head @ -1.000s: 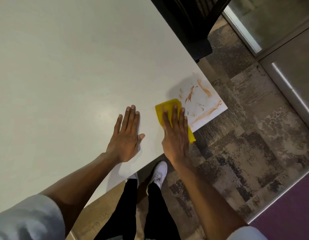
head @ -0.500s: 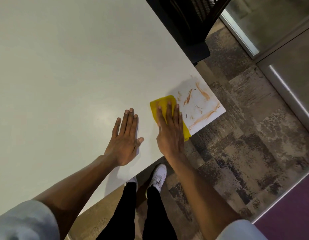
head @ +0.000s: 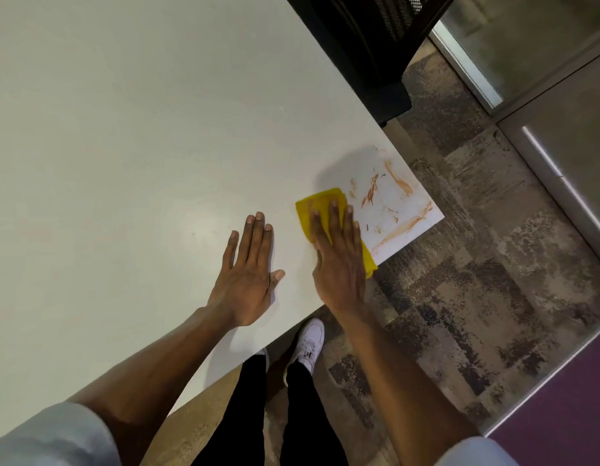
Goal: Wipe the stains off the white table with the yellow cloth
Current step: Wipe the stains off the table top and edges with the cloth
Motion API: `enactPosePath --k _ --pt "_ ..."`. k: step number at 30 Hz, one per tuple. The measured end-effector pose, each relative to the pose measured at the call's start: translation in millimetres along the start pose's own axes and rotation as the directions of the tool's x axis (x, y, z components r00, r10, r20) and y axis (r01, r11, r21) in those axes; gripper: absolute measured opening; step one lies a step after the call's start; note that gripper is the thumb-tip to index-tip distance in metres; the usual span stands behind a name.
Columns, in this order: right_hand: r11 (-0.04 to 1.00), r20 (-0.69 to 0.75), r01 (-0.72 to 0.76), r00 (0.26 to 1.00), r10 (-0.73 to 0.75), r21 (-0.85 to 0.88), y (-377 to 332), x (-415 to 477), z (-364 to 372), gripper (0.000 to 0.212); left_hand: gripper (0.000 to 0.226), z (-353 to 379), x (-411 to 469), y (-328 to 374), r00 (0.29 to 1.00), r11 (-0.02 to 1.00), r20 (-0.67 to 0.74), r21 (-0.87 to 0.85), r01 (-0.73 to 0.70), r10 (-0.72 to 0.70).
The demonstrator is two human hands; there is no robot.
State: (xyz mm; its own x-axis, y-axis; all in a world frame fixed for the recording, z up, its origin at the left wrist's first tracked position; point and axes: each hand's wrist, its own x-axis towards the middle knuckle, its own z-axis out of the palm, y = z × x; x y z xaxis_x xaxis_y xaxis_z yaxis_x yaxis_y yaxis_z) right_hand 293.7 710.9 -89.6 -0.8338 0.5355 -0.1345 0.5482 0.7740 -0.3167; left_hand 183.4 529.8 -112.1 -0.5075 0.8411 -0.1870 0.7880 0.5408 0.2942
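The wiping is under way but, judged from how the marks lie, only begun: the right hand [head: 339, 260] lies flat, fingers straight and close together, pressing the yellow cloth [head: 313, 206] onto the white table [head: 123, 129] just right of the frame's centre, near the table's lower-right corner. The folded cloth shows beyond the fingertips and along the hand's right side, where one end reaches the table's near edge. The orange-brown stains [head: 370, 193] lie just right of and above the cloth, streaked across the corner, with one long smear [head: 404, 227] running along the lower edge; none of them looks cleaned. The left hand [head: 248, 274] rests palm-down on bare tabletop at the frame's centre, fingers straight and holding nothing, apparently as a brace. The next move probably calls for sliding the cloth rightward and upward across the streaks with steady downward pressure, taking care not to let it run off the corner. No brand, label or writing can be read anywhere, including on the white shoe [head: 308, 341] at lower centre.
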Motion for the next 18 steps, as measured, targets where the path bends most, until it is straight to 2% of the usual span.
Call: enactPosePath --k 3,6,9,12,18 --pt "1.000 -0.023 -0.005 1.000 0.006 0.016 -10.5 -9.2 5.6 0.086 0.079 -1.7 0.8 2.3 1.000 1.000 0.008 -0.001 0.001 -0.001" --pt "0.997 -0.030 0.019 0.999 -0.016 0.077 -30.6 -67.2 13.6 0.095 0.078 -2.0 -1.5 1.1 1.000 1.000 0.012 -0.014 -0.009 0.009" --pt "0.998 -0.018 0.004 1.000 -0.003 0.067 -33.8 -97.8 16.0 0.098 0.079 -0.9 -1.3 0.9 1.000 1.000 0.000 -0.008 -0.019 0.019" --pt "0.999 0.015 -0.026 1.000 0.025 0.045 -18.4 -61.5 6.5 0.097 0.080 0.2 -0.1 1.1 1.000 1.000 -0.016 0.011 -0.007 0.008" --pt "0.998 -0.021 -0.065 0.998 0.065 0.007 0.4 6.3 -3.7 0.085 0.081 2.3 1.2 1.2 0.999 0.999 -0.039 0.041 0.001 0.001"
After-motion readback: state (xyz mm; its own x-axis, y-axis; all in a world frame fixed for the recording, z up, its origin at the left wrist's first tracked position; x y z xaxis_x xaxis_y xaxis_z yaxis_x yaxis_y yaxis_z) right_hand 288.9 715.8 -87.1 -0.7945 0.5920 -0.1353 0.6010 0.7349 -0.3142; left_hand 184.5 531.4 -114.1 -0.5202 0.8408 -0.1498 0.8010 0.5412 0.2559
